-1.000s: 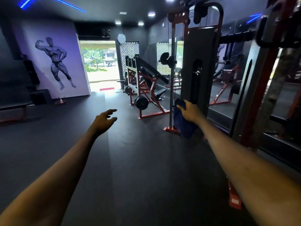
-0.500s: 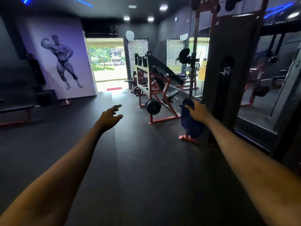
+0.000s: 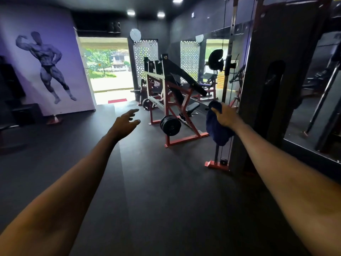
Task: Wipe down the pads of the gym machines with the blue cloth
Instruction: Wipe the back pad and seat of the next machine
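Both arms reach forward: the right hand [image 3: 224, 116] grips the bunched, hanging blue cloth [image 3: 217, 131]; the left hand [image 3: 123, 124] is spread, holding nothing. Ahead between them stands the red-framed machine [image 3: 167, 100], its seat pad [image 3: 192, 107] likely nearer the right hand.

The dark matted floor [image 3: 156, 191] is laid across the whole room; a red-framed plate-loaded machine [image 3: 171, 93] is stood on it at mid-room; the red base foot [image 3: 215, 165] of a cable tower [image 3: 262, 52] is set on it at the right; a red doormat [image 3: 117, 100] is laid at the bright doorway; a small red stand [image 3: 53, 120] is placed beside the purple wall [image 3: 27, 85].
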A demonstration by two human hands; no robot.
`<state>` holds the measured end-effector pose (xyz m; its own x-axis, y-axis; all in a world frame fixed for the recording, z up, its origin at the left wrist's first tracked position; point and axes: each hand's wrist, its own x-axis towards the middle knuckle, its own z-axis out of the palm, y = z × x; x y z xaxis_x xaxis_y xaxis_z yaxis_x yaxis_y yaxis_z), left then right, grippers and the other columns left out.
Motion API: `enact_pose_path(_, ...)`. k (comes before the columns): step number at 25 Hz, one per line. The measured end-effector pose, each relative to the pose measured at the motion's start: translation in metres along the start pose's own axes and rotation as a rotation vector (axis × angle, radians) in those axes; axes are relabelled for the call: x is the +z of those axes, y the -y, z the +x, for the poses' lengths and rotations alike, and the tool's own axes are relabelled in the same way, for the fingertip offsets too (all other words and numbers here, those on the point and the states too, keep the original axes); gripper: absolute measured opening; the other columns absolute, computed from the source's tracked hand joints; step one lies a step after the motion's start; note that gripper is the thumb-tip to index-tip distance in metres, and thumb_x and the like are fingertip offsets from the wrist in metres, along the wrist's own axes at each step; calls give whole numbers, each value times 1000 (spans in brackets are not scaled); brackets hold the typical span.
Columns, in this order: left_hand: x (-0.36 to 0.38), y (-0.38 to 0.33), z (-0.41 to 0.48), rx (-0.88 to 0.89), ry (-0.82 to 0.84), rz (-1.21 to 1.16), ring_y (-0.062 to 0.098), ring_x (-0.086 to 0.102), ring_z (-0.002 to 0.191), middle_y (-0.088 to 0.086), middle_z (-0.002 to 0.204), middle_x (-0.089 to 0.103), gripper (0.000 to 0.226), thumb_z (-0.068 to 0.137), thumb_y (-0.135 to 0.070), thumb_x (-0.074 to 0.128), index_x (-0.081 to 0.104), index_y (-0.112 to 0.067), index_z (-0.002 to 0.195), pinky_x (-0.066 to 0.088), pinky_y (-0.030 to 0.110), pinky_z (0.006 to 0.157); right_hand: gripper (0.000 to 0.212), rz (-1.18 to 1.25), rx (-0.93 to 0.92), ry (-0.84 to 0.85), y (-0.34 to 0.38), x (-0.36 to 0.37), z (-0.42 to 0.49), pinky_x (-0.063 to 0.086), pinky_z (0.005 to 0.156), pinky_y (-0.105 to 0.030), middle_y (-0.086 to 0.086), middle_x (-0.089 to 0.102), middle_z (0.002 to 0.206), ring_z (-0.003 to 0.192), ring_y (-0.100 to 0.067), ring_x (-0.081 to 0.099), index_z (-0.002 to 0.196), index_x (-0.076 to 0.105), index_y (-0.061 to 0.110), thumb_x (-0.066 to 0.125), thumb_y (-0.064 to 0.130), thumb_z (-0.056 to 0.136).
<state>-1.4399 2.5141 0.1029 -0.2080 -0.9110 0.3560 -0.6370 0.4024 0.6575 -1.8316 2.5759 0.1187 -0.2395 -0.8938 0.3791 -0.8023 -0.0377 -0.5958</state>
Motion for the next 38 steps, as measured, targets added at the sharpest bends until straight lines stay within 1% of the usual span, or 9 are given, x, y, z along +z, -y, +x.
enact_pose_path(8, 25, 100, 230, 28, 89, -34, 26, 55, 128, 8, 143, 57, 49, 97, -25, 62, 52, -27, 144, 46, 41, 104, 38, -73, 76, -38, 14, 100, 198, 42, 89, -34, -27, 63, 121, 113, -42, 59, 131, 53, 0, 49, 27, 105)
enact_pose_path(11, 50, 132, 324, 67, 138, -33, 25, 57, 125, 6, 142, 58, 47, 96, -25, 63, 55, -25, 143, 46, 36, 99, 38, -78, 98, -42, -2, 136, 278, 46, 91, -38, -25, 65, 119, 111, -42, 61, 132, 54, 4, 50, 30, 104)
enact_pose_path(15, 85, 175, 458, 89, 127, -89, 22, 58, 124, 1, 141, 59, 45, 96, -23, 63, 57, -28, 140, 41, 29, 89, 42, -94, 105, -89, -40, 184, 389, 46, 97, -42, -25, 63, 127, 117, -43, 58, 136, 52, 7, 50, 33, 104)
enact_pose_path(21, 127, 234, 647, 79, 195, -85, 19, 59, 122, -3, 142, 59, 48, 93, -29, 61, 56, -32, 141, 43, 22, 82, 38, -96, 184, -123, -77, 248, 560, 44, 92, -39, -26, 63, 122, 113, -43, 59, 129, 56, 2, 52, 29, 103)
enact_pose_path(25, 143, 284, 757, 78, 204, -92, 21, 59, 122, -1, 139, 60, 56, 83, -40, 57, 57, -34, 139, 46, 29, 88, 39, -109, 193, -108, -88, 307, 666, 42, 94, -38, -26, 61, 127, 118, -42, 56, 131, 54, -1, 52, 27, 104)
enact_pose_path(27, 149, 320, 818, 65, 208, -76, 22, 60, 121, -1, 138, 61, 56, 82, -43, 58, 57, -36, 138, 47, 35, 94, 38, -106, 187, -118, -89, 344, 726, 42, 93, -37, -26, 61, 127, 118, -41, 56, 131, 54, 0, 51, 26, 104)
enact_pose_path(32, 152, 422, 968, 53, 171, -92, 23, 60, 120, 0, 136, 61, 44, 95, -23, 64, 58, -31, 137, 46, 39, 103, 39, -106, 168, -76, -79, 459, 885, 44, 93, -39, -27, 63, 123, 115, -42, 59, 128, 57, 2, 52, 31, 103)
enact_pose_path(35, 128, 480, 1059, 15, 127, -63, 25, 60, 121, 5, 137, 60, 42, 96, -23, 63, 58, -33, 136, 48, 43, 102, 37, -88, 172, -37, -59, 519, 989, 45, 91, -41, -25, 66, 116, 109, -42, 62, 122, 58, 6, 50, 37, 103)
enact_pose_path(38, 109, 537, 1149, -27, 75, -46, 24, 59, 122, 6, 140, 58, 44, 96, -25, 62, 56, -32, 139, 46, 34, 93, 32, -31, 121, -7, -38, 582, 1085, 44, 91, -37, -21, 67, 118, 111, -40, 61, 124, 58, 11, 52, 34, 103)
